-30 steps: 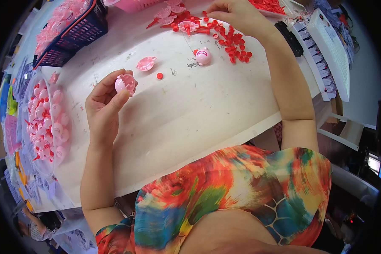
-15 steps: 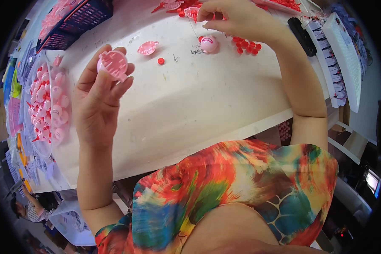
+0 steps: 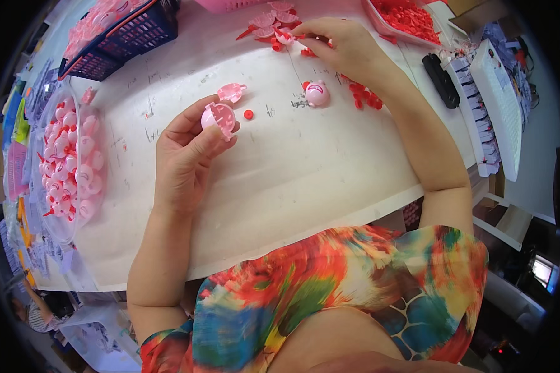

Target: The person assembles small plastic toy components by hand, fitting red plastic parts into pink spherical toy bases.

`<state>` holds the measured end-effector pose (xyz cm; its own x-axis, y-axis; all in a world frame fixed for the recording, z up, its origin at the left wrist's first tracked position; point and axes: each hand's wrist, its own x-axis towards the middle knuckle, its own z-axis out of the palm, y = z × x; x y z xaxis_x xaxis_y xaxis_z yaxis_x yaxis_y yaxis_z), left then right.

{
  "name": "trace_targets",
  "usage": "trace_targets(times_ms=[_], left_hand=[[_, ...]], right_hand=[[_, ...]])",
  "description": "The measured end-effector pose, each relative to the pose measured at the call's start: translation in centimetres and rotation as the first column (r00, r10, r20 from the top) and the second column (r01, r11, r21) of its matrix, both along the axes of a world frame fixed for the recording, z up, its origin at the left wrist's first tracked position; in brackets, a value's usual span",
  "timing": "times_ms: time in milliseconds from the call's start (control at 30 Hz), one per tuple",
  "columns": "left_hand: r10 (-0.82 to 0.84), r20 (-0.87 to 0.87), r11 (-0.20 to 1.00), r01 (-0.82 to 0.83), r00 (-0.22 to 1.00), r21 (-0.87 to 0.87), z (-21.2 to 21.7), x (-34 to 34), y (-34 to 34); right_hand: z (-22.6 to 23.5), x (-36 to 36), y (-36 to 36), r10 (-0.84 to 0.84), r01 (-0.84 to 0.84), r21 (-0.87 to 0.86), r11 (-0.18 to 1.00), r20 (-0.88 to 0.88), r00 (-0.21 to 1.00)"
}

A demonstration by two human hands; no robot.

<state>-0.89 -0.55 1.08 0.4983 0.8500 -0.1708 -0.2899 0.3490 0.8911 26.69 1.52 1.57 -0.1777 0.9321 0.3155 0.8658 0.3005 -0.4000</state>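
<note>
Landmark: the white table [image 3: 305,186]. All places are given from it.

Far left edge of the table: a clear tub [image 3: 65,165] packed with finished pink balls with red bits. Beyond it, at the far left corner, a dark blue basket [image 3: 121,34] heaped with pink parts.

Left of the table's middle, raised just above its surface: left hand [image 3: 183,158], fingers curled up, pinching a pink half-shell [image 3: 218,117] between thumb and fingertips, hollow side toward the camera, ribs showing inside. Grip is on the rim, narrow.

Just beyond it, lying on the table: a second pink shell piece [image 3: 231,92] and a small red button [image 3: 248,114], a little apart from each other.

Middle of the table's far half: one assembled pink ball [image 3: 317,94] with a red mark, resting alone.

Far edge, right of centre: right hand [image 3: 342,46], fingers closed onto a small red part among scattered red and pink pieces [image 3: 274,25]. What exactly it pinches is too small to tell.

Far right corner: a tray of red parts [image 3: 410,15].

Handling judgement: the shell looks like thin moulded plastic, so light, stiff and smooth, and probably slippery at the dome. Best taken at the rim edges, as now; squeezing across the open mouth could flex or crack it.
</note>
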Motion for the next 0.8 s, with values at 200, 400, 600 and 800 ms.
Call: trace_targets(times_ms=[200,400,600,800], left_hand=[[0.028,0.003,0.998,-0.028,1.000,-0.062,0.0,0.0,0.5],[-0.001,-0.002,0.997,0.001,1.000,-0.073,0.3,0.4,0.3],[0.013,-0.001,0.996,-0.013,1.000,-0.084,-0.1,0.0,0.3],[-0.010,0.039,0.997,0.013,0.999,-0.072,0.0,0.1,0.3]], right_hand=[[0.0,-0.3,0.0,-0.001,0.001,0.015,1.000,-0.027,1.000],[-1.3,-0.9,1.5,0.084,-0.121,0.242,0.963,0.157,0.984],[0.0,-1.0,1.3,-0.107,0.014,-0.211,0.977,-0.434,0.895],[1.1,0.0,0.5,-0.437,-0.147,-0.572,0.807,-0.746,0.503]])
